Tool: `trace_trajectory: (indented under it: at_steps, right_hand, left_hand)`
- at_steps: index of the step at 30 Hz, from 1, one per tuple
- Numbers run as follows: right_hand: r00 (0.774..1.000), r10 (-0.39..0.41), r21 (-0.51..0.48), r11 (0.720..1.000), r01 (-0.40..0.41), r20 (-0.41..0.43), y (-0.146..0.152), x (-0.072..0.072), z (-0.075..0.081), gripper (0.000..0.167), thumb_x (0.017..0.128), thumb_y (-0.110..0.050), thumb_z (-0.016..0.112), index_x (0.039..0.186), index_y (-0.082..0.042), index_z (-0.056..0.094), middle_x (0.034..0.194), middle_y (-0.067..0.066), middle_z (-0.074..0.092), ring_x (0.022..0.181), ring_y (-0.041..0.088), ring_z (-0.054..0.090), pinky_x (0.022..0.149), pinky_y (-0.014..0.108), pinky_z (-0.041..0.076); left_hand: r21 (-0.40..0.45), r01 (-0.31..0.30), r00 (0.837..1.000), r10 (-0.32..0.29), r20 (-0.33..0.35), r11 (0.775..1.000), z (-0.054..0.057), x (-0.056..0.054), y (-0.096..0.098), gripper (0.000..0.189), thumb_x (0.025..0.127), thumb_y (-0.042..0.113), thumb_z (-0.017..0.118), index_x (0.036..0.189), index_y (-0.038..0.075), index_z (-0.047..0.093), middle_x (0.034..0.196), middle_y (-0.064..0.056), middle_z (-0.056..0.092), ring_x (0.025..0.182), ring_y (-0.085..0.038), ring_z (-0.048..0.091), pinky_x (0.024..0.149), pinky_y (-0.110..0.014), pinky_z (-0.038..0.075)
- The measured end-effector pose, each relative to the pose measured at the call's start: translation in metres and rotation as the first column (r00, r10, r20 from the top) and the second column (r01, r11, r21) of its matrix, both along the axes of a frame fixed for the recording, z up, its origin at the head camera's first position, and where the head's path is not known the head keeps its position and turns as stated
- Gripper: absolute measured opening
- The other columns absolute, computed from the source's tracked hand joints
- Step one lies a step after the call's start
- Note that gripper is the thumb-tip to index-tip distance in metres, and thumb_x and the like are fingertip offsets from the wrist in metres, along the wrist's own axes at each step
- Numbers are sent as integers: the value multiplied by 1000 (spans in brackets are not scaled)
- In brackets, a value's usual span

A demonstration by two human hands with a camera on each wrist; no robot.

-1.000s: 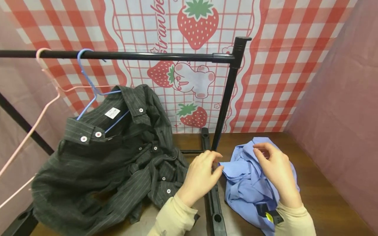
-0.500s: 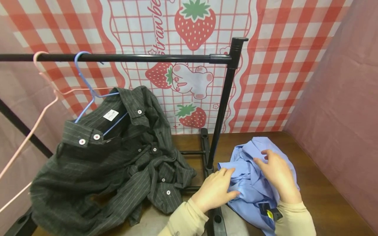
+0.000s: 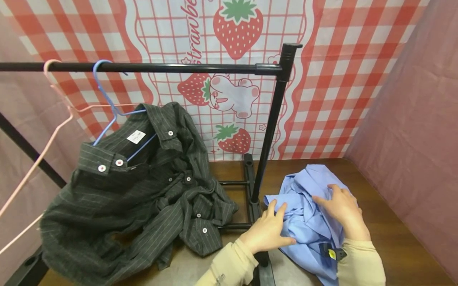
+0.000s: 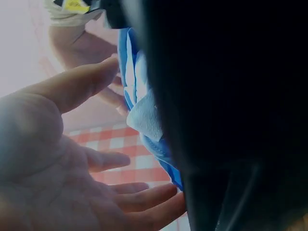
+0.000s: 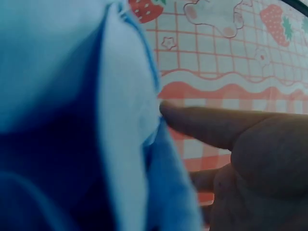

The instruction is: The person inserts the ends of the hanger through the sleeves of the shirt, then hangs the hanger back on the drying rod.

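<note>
At the far left, a thin pale pink hanger is hung on a straight black bar. Next to it, a dark grey cloth shirt with thin pale stripes is held up by a thin light blue hanger. Its lower part is bunched over the left side of the brown wooden table and should not be tugged.

Further right, the bare left hand is held near the foot of a black post, by the left side of a crumpled light blue cloth garment. Its fingers and thumb are spread wide, and nothing is gripped. Whether the cloth is touched cannot be told.

The garment is heaped near the table's back right corner, in from the right edge. A flap is seen on its left; which part it is cannot be told. It may be best for two matching edges to be found and pinched, one by each hand. If the middle were grabbed, more creases would likely be made.

At the right, the bare right hand is placed over the garment's right side. Its thumb and fingers are parted and a little bent, and nothing is gripped. Cloth should be kept from being caught on the small black box by that wrist.
</note>
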State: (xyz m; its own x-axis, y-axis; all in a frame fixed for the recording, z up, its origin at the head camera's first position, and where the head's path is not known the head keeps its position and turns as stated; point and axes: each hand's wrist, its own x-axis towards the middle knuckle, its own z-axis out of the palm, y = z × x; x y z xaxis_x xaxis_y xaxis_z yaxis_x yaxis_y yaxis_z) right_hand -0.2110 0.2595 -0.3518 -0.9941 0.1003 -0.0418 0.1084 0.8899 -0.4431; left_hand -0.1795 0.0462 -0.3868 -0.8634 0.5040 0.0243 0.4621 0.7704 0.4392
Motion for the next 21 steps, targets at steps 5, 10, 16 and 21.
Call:
trace_trajectory:
  at_steps: [5, 10, 16, 21]
  right_hand:
    - [999, 27, 8, 1000, -28, 46, 0, -5, -9, 94, 79, -53, 58, 132, 16, 21, 124, 49, 20, 111, 68, 19, 89, 70, 22]
    - [993, 30, -19, 999, -28, 113, 1, -8, -18, 103, 76, -56, 60, 133, 17, 15, 122, 49, 20, 109, 65, 26, 88, 67, 29]
    - [978, 41, -67, 997, -28, 205, 5, -13, -21, 111, 75, -62, 58, 131, 21, 9, 125, 50, 18, 115, 61, 24, 92, 64, 29]
    - [971, 53, -54, 998, -41, 231, 8, -13, -20, 110, 77, -60, 56, 129, 24, 9, 127, 49, 22, 115, 59, 30, 93, 60, 32]
  left_hand:
    - [9, 17, 997, -17, 75, 1000, -1, -11, 0, 91, 76, 47, 68, 144, 9, 21, 144, -18, 24, 117, -27, 49, 93, -28, 43]
    - [-107, 92, 989, -79, 122, 990, -3, -22, 6, 93, 75, 48, 68, 145, 13, 19, 146, -15, 23, 121, -24, 45, 95, -27, 41]
    - [-215, 178, 981, -157, 112, 960, -4, -27, 10, 88, 75, 47, 69, 143, 13, 24, 141, -9, 32, 124, -20, 41, 98, -24, 37]
    - [-239, 191, 981, -196, 2, 952, -5, -28, 9, 65, 76, 38, 70, 127, 10, 43, 124, -4, 49, 110, -13, 52, 90, -20, 41]
